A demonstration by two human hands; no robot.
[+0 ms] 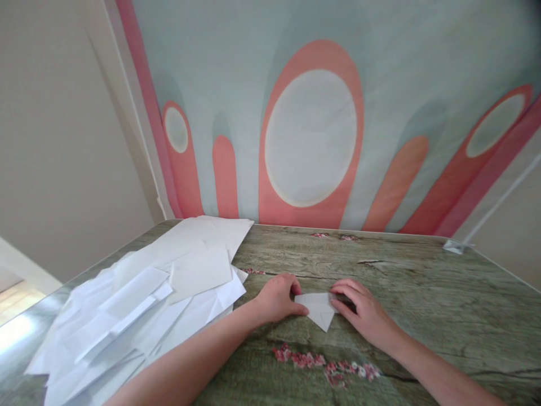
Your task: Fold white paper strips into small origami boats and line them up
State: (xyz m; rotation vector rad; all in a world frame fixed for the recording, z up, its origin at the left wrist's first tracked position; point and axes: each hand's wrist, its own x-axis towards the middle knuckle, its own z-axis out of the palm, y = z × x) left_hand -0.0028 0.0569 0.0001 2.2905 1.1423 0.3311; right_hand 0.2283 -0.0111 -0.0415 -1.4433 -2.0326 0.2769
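A small folded piece of white paper (318, 307) lies low over the wood-patterned table, its pointed end toward me. At its left corner my left hand (279, 298) pinches it between thumb and fingers. My right hand (359, 307) grips the right end the same way, with the thumb on the near side and the fingers on the far side. Crease lines show on the paper's face. Both fingertip grips cover the paper's outer corners.
A loose heap of white paper sheets (198, 273), some folded, spreads over the table's left side. Printed pink blossoms (304, 359) mark the tabletop (431, 299). Behind the table hangs a backdrop (393, 73) with red arches. A clear clip (453, 246) sits at the far right edge.
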